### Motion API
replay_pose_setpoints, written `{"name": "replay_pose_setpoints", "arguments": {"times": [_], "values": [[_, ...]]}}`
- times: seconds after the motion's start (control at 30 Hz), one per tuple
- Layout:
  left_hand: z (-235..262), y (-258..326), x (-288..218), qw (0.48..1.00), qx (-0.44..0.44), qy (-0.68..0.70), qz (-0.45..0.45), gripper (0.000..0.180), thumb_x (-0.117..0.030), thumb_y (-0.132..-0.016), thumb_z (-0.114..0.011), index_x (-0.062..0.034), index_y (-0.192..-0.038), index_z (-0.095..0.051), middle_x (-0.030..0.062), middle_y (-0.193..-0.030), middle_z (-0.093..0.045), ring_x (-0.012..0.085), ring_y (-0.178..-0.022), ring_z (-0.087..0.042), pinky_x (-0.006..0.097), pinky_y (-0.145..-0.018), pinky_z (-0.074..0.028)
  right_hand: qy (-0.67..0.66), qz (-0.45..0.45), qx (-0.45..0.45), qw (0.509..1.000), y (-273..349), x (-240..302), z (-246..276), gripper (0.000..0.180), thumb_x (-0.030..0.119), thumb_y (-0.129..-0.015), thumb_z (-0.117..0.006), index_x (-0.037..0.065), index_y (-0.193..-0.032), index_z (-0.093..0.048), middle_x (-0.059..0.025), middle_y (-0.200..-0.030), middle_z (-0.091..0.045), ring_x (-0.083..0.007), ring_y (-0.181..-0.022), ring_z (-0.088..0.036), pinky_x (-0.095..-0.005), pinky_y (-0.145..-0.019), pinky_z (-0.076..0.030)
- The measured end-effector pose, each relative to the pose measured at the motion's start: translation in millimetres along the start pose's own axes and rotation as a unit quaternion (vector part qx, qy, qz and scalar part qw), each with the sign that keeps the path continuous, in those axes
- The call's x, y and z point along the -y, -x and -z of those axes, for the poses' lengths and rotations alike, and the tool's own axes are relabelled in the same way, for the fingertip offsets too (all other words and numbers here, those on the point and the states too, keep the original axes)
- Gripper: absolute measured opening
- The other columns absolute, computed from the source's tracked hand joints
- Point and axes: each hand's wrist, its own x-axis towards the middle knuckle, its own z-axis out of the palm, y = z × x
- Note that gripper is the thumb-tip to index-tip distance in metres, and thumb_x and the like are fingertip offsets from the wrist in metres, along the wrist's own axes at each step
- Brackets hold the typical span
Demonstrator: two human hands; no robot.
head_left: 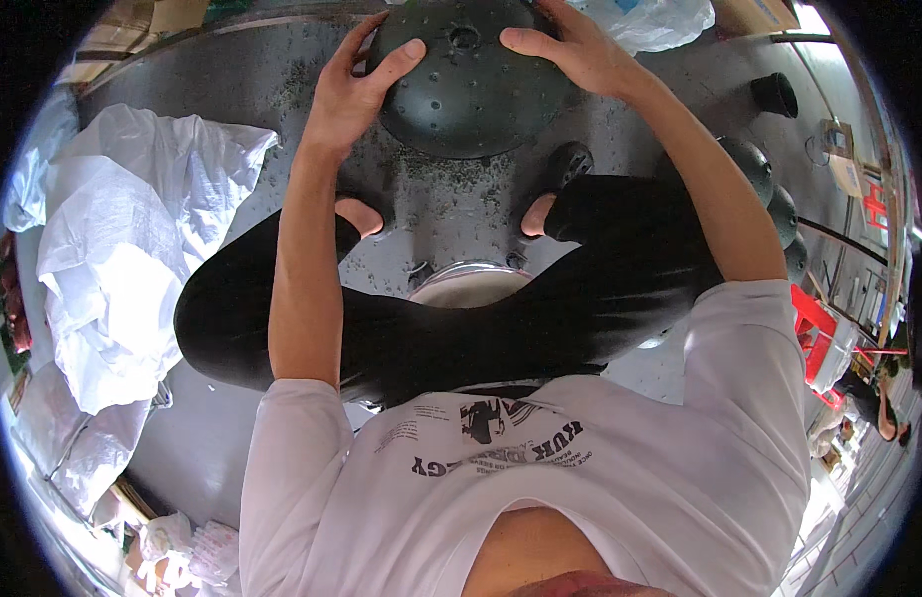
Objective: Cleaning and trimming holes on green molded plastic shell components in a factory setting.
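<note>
A large dark grey-green rounded shell (476, 104) is between my two hands at the far side, beyond my feet. Its smooth surface has small scattered dents or holes and one larger dark hole near the top edge of view. My left hand (356, 95) clasps its left side, thumb laid on the surface. On its right side my right hand (572, 52) grips likewise, thumb pointing toward the larger hole. The other fingers of both hands are partly hidden around the shell. Dark crumbs (446, 184) lie on the floor just below it.
White plastic sheeting (122, 259) covers things on the left; another clear plastic bag (665, 22) lies beyond my right hand. Similar dark rounded shells (747, 167) sit beside my right arm. A black cup-shaped container (774, 95) and a red-and-white stool-like item (817, 333) are further right.
</note>
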Motion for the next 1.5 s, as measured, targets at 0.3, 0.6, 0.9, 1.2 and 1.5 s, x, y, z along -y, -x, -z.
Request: {"name": "replay_pose_setpoints", "arguments": {"times": [0.3, 0.6, 0.9, 1.2, 1.5], "values": [[-2, 3, -16, 0.998, 0.009, 0.056, 0.024, 0.086, -0.052, -0.084, -0.078, -0.0016, -0.147, -0.048, 0.0184, -0.128, -0.061, 0.0266, -0.117, -0.059, 0.036, -0.1, -0.046, 0.007, 0.016, -0.014, 1.0, 2, -2, -3, 0.097, 0.067, -0.085, -0.067, 0.003, -0.152, -0.036, -0.0231, -0.149, -0.045, -0.0388, -0.138, -0.044, -0.0489, -0.114, -0.036], [-6, 4, -35, 0.994, 0.028, 0.096, 0.054, 0.1, -0.058, -0.081, -0.078, 0.003, -0.15, -0.04, 0.024, -0.14, -0.053, 0.033, -0.128, -0.054, 0.04, -0.104, -0.045, -0.011, -0.003, -0.013, 1.0, 2, -2, -2, 0.096, 0.065, -0.086, -0.067, 0.004, -0.153, -0.036, -0.0232, -0.149, -0.045, -0.0389, -0.138, -0.044, -0.0491, -0.114, -0.035], [-6, 1, -1, 1.0, -0.016, 0.017, 0.003, 0.085, -0.056, -0.082, -0.077, -0.0063, -0.146, -0.052, 0.0161, -0.121, -0.064, 0.0235, -0.107, -0.063, 0.033, -0.093, -0.049, -0.005, 0.011, -0.017, 1.0, 3, 2, -2, 0.095, 0.065, -0.087, -0.066, 0.002, -0.152, -0.036, -0.0238, -0.148, -0.045, -0.0396, -0.137, -0.045, -0.0501, -0.114, -0.036], [-8, 2, -9, 1.0, -0.026, 0.011, 0.001, 0.088, -0.057, -0.078, -0.081, -0.0041, -0.144, -0.054, 0.0203, -0.12, -0.064, 0.0251, -0.105, -0.066, 0.034, -0.089, -0.053, -0.006, 0.009, -0.026, 1.0, 5, 10, -5, 0.093, 0.065, -0.087, -0.066, 0.002, -0.15, -0.039, -0.0241, -0.146, -0.048, -0.0393, -0.136, -0.047, -0.0503, -0.113, -0.037], [-10, -1, -2, 0.999, -0.037, 0.004, -0.013, 0.088, -0.059, -0.078, -0.081, -0.006, -0.144, -0.055, 0.0212, -0.12, -0.065, 0.0255, -0.107, -0.066, 0.034, -0.091, -0.052, 0.015, 0.025, -0.045, 0.999, 1, -6, -3, 0.093, 0.066, -0.086, -0.065, 0.002, -0.149, -0.042, -0.0236, -0.144, -0.051, -0.0394, -0.132, -0.05, -0.05, -0.111, -0.039]]}}
